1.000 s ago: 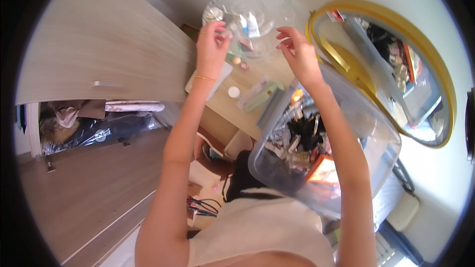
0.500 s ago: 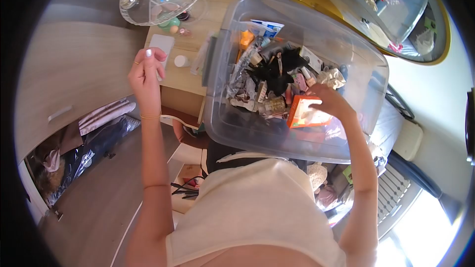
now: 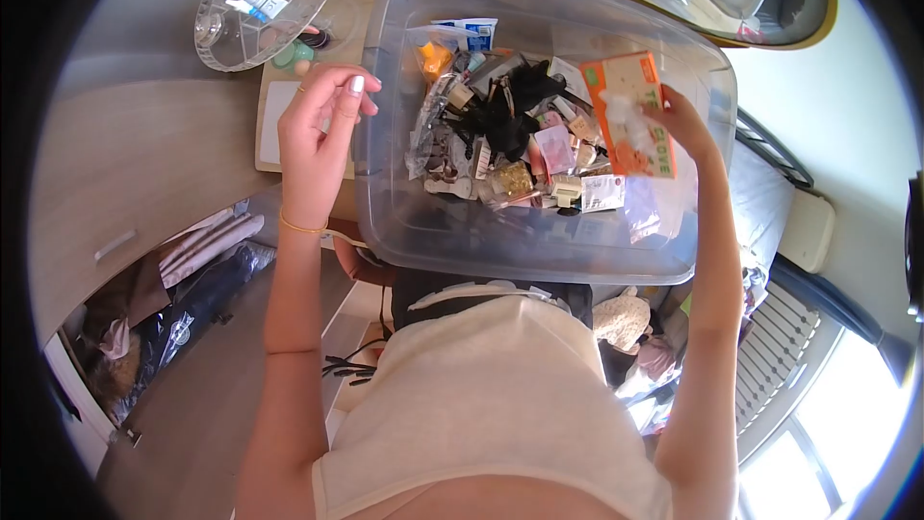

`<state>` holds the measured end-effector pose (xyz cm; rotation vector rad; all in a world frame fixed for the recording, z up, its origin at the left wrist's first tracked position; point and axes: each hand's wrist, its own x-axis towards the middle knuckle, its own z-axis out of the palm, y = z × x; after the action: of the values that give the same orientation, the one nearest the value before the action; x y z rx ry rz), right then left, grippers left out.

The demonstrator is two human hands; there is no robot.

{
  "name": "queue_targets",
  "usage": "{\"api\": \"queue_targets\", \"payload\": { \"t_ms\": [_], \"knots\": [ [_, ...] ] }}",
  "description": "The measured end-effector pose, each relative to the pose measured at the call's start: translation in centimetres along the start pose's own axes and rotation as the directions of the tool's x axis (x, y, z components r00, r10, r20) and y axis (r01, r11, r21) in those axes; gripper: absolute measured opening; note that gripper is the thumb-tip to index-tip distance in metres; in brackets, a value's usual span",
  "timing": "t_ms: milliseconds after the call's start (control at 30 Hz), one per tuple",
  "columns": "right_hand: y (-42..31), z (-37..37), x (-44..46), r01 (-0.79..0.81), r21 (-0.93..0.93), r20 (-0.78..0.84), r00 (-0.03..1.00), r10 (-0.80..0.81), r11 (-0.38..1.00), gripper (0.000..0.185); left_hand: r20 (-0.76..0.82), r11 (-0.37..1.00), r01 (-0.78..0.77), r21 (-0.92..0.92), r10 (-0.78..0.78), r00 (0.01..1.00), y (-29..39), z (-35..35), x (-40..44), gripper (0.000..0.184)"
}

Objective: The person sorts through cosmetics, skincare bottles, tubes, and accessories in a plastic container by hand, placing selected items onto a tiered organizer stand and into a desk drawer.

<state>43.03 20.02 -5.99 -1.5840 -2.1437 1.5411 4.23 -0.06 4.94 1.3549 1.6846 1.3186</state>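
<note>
My right hand (image 3: 680,121) grips the right side of an orange box (image 3: 630,116) with printed letters, held up over the contents of a clear plastic bin (image 3: 539,255). My left hand (image 3: 330,114) hangs in the air by the bin's left wall, fingers curled with small gaps and nothing visible between them. Inside the bin lie a black cloth-like bundle (image 3: 510,111), a jar with gold-coloured contents (image 3: 510,179), a pink packet (image 3: 555,149), an orange item (image 3: 435,60) in clear plastic, and several small cosmetics.
A clear divided tray (image 3: 231,65) holding white and blue tubes (image 3: 262,2) is at the upper left, above a wooden desk (image 3: 351,0). A gold-framed mirror (image 3: 818,14) stands behind the bin. Left are an open compartment with clothes (image 3: 207,246) and a cabinet panel (image 3: 144,144).
My right hand has taken hold of the orange box and raised it from the bin's contents. My left hand has shifted right, nearer the bin. The whole view has shifted.
</note>
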Motion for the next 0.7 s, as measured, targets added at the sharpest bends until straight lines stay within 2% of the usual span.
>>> {"api": "queue_targets", "payload": {
  "t_ms": [67, 100, 133, 200, 233, 267, 333, 400, 467, 500, 567, 700],
  "knots": [
    [0.7, 0.1, 1.4, -0.028, -0.069, -0.098, 0.995, 0.022, 0.997, 0.038, 0.014, 1.000, 0.005, -0.001, -0.005, 1.000, 0.1, 0.5, -0.2, 0.009],
    [0.3, 0.3, 1.9, -0.033, -0.155, -0.059, 0.998, 0.024, 0.987, 0.043, 0.031, 1.000, 0.017, 0.007, -0.017, 0.999, 0.2, 0.7, -0.2, 0.009],
    [0.2, 0.7, 1.7, -0.036, -0.152, -0.061, 0.998, 0.027, 0.988, 0.043, 0.046, 0.999, 0.030, 0.015, -0.031, 0.998, 0.3, 0.8, -0.3, 0.009],
    [-1.3, 3.0, 1.1, -0.031, -0.585, -0.355, 0.908, -0.221, 0.810, 0.053, 0.064, 0.999, 0.037, 0.027, -0.039, 0.997, 0.4, 0.7, -0.4, 0.010],
    [-2.8, 4.3, 0.5, -0.065, -0.719, -0.413, 0.841, -0.350, 0.692, 0.055, 0.078, 0.998, 0.044, 0.039, -0.047, 0.996, 0.5, 0.7, -0.5, 0.012],
    [-3.9, 5.7, 0.5, -0.074, -0.799, -0.455, 0.723, -0.520, 0.597, 0.044, 0.077, 0.998, 0.046, 0.041, -0.049, 0.996, 0.5, 0.8, -0.6, 0.012],
    [-5.1, 8.0, -0.3, 0.166, -0.835, -0.260, 0.722, -0.641, 0.525, 0.038, 0.045, 0.999, 0.048, 0.009, -0.048, 0.998, 0.8, 1.1, -0.7, 0.010],
    [-5.8, 10.9, -1.0, 0.311, -0.666, -0.036, 0.894, -0.446, 0.678, 0.031, 0.056, 0.998, 0.065, 0.013, -0.066, 0.996, 1.2, 1.3, -0.9, 0.010],
    [-3.5, 14.5, 0.4, 0.300, -0.632, 0.144, 0.951, -0.272, 0.714, 0.032, 0.067, 0.997, 0.076, 0.015, -0.077, 0.995, 1.5, 1.5, -1.0, 0.010],
    [-3.8, 15.6, 0.1, 0.304, -0.633, 0.145, 0.950, -0.277, 0.712, 0.032, 0.078, 0.996, 0.080, 0.025, -0.082, 0.994, 1.7, 1.5, -1.1, 0.011],
    [-4.3, 17.3, -1.0, 0.199, -0.718, 0.159, 0.980, -0.121, 0.667, 0.040, 0.081, 0.996, 0.087, 0.037, -0.089, 0.993, 2.0, 1.4, -1.2, 0.011],
    [-2.6, 18.8, -0.5, 0.184, -0.744, 0.095, 0.981, -0.170, 0.643, 0.041, 0.060, 0.997, 0.069, 0.026, -0.070, 0.996, 2.1, 1.2, -1.4, 0.010]
  ]
}}
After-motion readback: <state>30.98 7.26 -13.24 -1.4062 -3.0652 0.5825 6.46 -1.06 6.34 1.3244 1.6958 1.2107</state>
